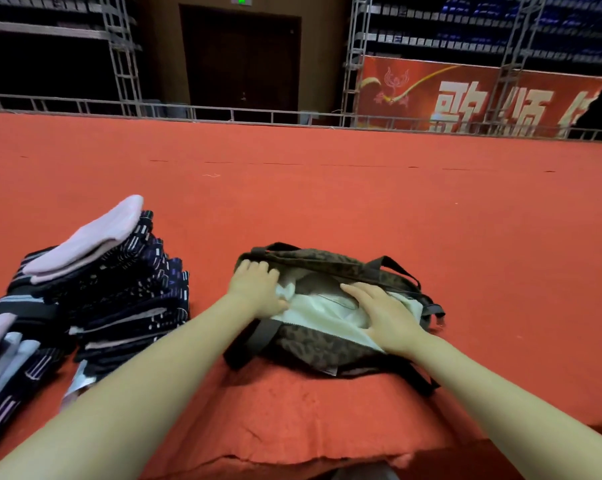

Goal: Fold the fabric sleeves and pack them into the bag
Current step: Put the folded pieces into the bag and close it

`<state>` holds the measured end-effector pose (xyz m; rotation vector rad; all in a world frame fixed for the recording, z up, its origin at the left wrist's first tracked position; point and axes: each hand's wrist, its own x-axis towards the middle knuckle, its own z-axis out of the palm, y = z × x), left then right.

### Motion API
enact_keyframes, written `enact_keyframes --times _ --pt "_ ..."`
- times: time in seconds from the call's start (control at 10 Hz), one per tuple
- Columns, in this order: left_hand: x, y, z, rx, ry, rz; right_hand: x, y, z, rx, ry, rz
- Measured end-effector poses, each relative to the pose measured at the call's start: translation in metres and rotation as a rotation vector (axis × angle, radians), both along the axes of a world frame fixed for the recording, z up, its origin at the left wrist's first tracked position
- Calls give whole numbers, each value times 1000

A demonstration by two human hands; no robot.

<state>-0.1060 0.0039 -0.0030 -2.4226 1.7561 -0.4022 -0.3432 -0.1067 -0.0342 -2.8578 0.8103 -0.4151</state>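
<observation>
Both hands work a dark patterned bag [313, 344] on the red-covered desk [327, 202]: left hand [256, 287] grips its rim, right hand [386, 315] lies flat on white lining [327, 315]. Striped sleeves [119, 289] stacked at nine o'clock; banner [472, 98] characters partly legible.

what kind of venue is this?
Probably a stage in an indoor hall or arena: red carpet floor, metal truss scaffolding, a red banner with large white characters, and dark tiered rows behind.

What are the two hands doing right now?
Left hand: fingers curled over the bag's far left rim, gripping it.
Right hand: open, flat on the white lining.
</observation>
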Motion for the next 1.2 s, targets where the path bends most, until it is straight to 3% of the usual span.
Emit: enact_keyframes --times 0.1,0.2,0.3,0.4,0.5,0.6,0.7,0.8,1.0,1.1,1.2 --pt "21 -12 18 -128 -39 -12 5 -3 4 34 -37 15" --pt "21 -23 24 -128 49 55 13 -7 8 121 -51 29" --pt "7 -32 17 -212 129 -31 25 -15 16 195 -244 -34" --pt "-15 -33 10 -300 178 -311 39 -26 24 217 -289 -14" --pt "-13 -34 4 -140 115 -400 48 -38 27 239 -64 47" --pt "20 -38 5 -9 10 -197 49 -55 27 199 111 70" --pt "40 -45 4 -12 298 -83 50 -70 24 318 62 30" --pt "46 -49 -4 -191 668 -82 57 -82 5 445 4 -17" --pt "39 -47 -23 -586 1077 -57 61 -84 -13 669 -183 0" --pt "36 -49 -7 -730 1215 29 63 -66 9 862 -417 32" --pt "27 -43 12 -722 1165 -9 68 -42 37 970 -559 20"
